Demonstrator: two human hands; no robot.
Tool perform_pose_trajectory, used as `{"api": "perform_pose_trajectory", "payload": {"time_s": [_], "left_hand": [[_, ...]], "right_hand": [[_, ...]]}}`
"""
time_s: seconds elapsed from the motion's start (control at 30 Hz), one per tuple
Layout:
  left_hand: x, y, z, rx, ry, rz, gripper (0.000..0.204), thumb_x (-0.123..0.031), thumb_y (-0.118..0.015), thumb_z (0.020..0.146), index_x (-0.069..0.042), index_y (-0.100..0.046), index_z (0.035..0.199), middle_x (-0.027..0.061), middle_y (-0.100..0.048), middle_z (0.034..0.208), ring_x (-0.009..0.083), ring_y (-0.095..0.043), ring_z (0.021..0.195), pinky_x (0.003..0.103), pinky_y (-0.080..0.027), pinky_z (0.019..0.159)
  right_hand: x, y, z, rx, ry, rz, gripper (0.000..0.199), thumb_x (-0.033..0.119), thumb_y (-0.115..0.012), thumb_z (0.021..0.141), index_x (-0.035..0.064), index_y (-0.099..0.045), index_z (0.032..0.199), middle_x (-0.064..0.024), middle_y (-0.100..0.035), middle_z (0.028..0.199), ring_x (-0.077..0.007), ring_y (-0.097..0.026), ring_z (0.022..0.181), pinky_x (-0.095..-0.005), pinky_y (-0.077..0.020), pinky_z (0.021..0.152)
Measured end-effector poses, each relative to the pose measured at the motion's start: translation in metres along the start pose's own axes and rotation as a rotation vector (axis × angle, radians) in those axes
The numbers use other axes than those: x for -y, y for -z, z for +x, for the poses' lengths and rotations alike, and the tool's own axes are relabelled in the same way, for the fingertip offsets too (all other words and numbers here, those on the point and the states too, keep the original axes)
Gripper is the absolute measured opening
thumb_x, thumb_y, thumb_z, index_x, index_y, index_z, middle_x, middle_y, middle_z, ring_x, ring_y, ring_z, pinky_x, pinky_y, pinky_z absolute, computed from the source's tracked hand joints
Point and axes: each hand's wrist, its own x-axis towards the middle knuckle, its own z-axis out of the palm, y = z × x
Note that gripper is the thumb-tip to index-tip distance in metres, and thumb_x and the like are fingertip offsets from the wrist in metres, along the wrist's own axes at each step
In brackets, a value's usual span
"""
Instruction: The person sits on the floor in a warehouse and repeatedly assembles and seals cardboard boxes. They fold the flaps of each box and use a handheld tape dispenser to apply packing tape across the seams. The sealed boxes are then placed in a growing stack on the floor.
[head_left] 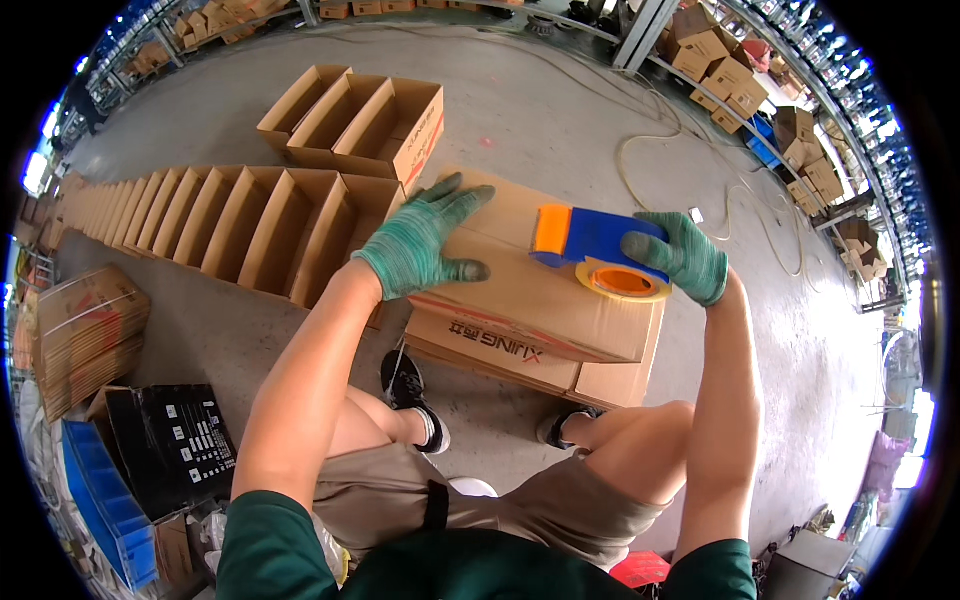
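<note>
A flat brown cardboard box point(520, 317) lies in front of me on top of another cardboard box point(480, 358). My left hand point(428, 238), in a green knitted glove, presses on its left end with the fingers spread and nothing held. In my right hand point(683, 257), gloved the same way, is a blue tape dispenser point(603, 236) with an orange front end and a roll of tape point(625, 283). The fingers wrap round its right side. The dispenser is over the right half of the box top; whether it touches the cardboard I cannot tell.
A long row of open-topped cartons point(262, 225) runs off to the left, with several more point(372, 118) behind. Flattened cardboard point(90, 330), a black box point(172, 445) and a blue bin point(105, 500) are at lower left. A hose point(628, 150) trails across the floor at right.
</note>
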Motion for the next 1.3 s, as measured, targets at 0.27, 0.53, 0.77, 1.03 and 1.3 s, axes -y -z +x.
{"api": "perform_pose_trajectory", "payload": {"time_s": [0.27,0.53,0.77,1.03,1.3], "left_hand": [[-0.007,0.002,-0.001,0.125,0.081,0.112,0.105,-0.036,-0.090,0.067,-0.021,-0.036,0.156,0.0078,-0.036,0.161,0.0314,-0.026,0.152,0.043,-0.029,0.125],[-0.005,-0.002,0.005,0.131,-0.008,0.175,0.092,-0.051,-0.084,0.069,-0.027,-0.048,0.150,0.0101,-0.035,0.161,0.0375,-0.026,0.151,0.048,-0.031,0.123],[-0.027,0.001,0.010,0.290,0.087,0.433,0.081,-0.064,-0.068,0.082,-0.025,-0.049,0.151,0.0084,-0.026,0.166,0.0350,-0.017,0.155,0.060,-0.009,0.124],[-0.134,-0.083,0.077,0.396,-0.386,0.490,0.064,-0.060,-0.052,0.095,-0.037,-0.040,0.154,0.0065,-0.020,0.168,0.0425,-0.016,0.154,0.078,-0.011,0.114],[-0.178,-0.115,0.125,0.484,-0.343,0.439,0.055,-0.061,-0.060,0.089,-0.032,-0.063,0.136,0.0062,-0.041,0.158,0.0458,-0.018,0.152,0.086,-0.013,0.106]], "right_hand": [[-0.032,0.075,-0.072,-0.006,-0.191,-0.224,0.069,0.052,-0.075,0.079,-0.0063,-0.069,0.116,-0.0106,-0.071,0.092,-0.0185,-0.067,0.085,-0.0332,-0.0538,0.080],[-0.113,0.122,-0.121,-0.022,-0.474,-0.449,0.060,0.042,-0.076,0.082,-0.0029,-0.068,0.121,-0.0157,-0.074,0.105,-0.0224,-0.069,0.093,-0.0343,-0.0548,0.089],[-0.130,0.066,-0.081,0.063,-0.229,-0.251,0.048,0.033,-0.075,0.085,0.0088,-0.067,0.126,-0.0129,-0.073,0.114,-0.0249,-0.069,0.102,-0.0355,-0.0531,0.095],[-0.099,0.030,-0.069,0.134,-0.206,-0.302,0.050,0.032,-0.076,0.085,0.0141,-0.065,0.130,-0.0115,-0.073,0.116,-0.0272,-0.069,0.105,-0.0384,-0.0535,0.094],[-0.049,0.014,-0.085,0.176,-0.169,-0.739,0.044,0.038,-0.075,0.085,0.0161,-0.066,0.122,-0.0131,-0.074,0.101,-0.0335,-0.070,0.092,-0.0417,-0.0559,0.083]]}}
